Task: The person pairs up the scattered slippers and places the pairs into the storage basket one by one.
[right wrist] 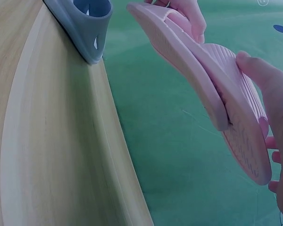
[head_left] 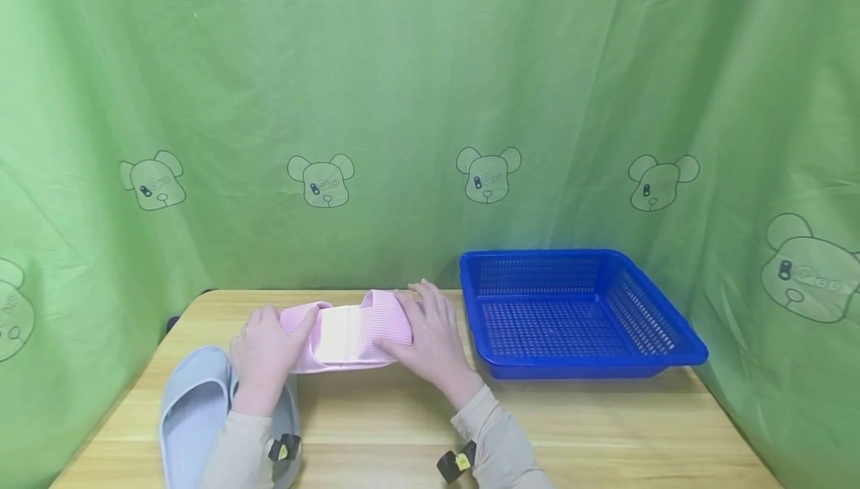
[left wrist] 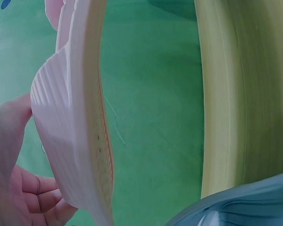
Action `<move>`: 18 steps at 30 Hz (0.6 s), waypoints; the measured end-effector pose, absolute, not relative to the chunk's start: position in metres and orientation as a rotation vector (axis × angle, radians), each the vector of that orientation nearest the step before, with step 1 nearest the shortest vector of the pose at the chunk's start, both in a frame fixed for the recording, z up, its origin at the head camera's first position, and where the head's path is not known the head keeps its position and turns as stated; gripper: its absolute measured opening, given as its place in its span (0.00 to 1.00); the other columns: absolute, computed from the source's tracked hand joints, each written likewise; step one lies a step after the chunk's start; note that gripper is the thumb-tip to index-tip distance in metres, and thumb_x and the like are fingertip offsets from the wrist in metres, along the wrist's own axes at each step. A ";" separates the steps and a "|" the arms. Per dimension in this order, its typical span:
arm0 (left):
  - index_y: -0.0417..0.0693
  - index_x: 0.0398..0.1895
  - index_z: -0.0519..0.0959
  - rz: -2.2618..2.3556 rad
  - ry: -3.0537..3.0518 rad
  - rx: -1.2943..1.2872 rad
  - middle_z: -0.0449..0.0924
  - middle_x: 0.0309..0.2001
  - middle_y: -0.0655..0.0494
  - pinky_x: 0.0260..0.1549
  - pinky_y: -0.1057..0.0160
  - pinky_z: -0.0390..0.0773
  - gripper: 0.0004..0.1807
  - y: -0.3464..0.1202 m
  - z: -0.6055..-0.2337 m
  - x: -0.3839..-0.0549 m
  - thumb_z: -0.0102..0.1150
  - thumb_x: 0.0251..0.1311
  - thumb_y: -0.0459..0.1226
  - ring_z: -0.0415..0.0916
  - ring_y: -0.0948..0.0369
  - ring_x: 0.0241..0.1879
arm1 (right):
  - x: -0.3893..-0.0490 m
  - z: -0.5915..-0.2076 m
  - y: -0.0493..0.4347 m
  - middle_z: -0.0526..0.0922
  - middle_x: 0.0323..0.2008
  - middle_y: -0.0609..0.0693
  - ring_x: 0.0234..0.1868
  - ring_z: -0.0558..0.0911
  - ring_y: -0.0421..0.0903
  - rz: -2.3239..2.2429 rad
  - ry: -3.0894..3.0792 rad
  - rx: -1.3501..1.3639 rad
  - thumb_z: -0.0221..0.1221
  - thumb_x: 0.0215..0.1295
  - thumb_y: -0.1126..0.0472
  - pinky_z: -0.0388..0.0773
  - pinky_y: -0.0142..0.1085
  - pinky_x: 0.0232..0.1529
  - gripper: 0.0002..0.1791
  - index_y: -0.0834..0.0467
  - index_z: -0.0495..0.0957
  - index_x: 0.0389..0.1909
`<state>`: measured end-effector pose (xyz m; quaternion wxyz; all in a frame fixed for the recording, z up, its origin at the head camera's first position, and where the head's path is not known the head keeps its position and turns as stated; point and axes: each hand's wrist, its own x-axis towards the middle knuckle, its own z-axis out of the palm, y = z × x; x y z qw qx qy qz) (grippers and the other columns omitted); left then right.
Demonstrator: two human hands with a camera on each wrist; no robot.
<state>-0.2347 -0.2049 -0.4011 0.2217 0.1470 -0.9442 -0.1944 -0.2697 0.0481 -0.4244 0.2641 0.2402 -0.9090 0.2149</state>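
- The pair of pink ribbed slides (head_left: 346, 334) is held up above the tabletop (head_left: 376, 429), between the blue-grey slippers (head_left: 188, 422) on the left and the blue basket (head_left: 584, 360) on the right.
- The slides overlap sole against sole, with their straps toward opposite ends and a cream footbed showing between.
- The left hand (head_left: 263, 347) is partly closed round the strap at its end, thumb on the near side and fingers bent behind.
- The right hand (head_left: 433, 340) grips the opposite end, thumb across the ribbed strap, fingertips at the sole's edge in the right wrist view, other fingers spread.
- They look like light, bendy foam: soft enough to squeeze, and unlikely to break.
- The ribbing probably gives decent grip, but the two soles could slide apart where they overlap.
- The strap ends, pinched together with the sole, seem the best hold; one end alone might let the pair sag.
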 end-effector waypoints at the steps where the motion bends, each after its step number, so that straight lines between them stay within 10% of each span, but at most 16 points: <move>1: 0.36 0.38 0.76 -0.535 -2.610 0.408 0.80 0.37 0.38 0.29 0.47 0.74 0.43 -0.205 -0.401 -0.235 0.49 0.54 0.72 0.78 0.43 0.36 | -0.270 -0.424 0.048 0.67 0.67 0.55 0.73 0.59 0.57 0.588 -2.463 0.655 0.60 0.51 0.27 0.56 0.58 0.72 0.46 0.50 0.68 0.66; 18: 0.37 0.38 0.76 -0.545 -2.632 0.444 0.79 0.38 0.38 0.30 0.46 0.73 0.45 -0.210 -0.399 -0.235 0.47 0.53 0.74 0.77 0.42 0.37 | -0.273 -0.429 0.051 0.68 0.68 0.52 0.74 0.60 0.57 0.603 -2.528 0.757 0.64 0.42 0.24 0.56 0.57 0.73 0.57 0.48 0.60 0.71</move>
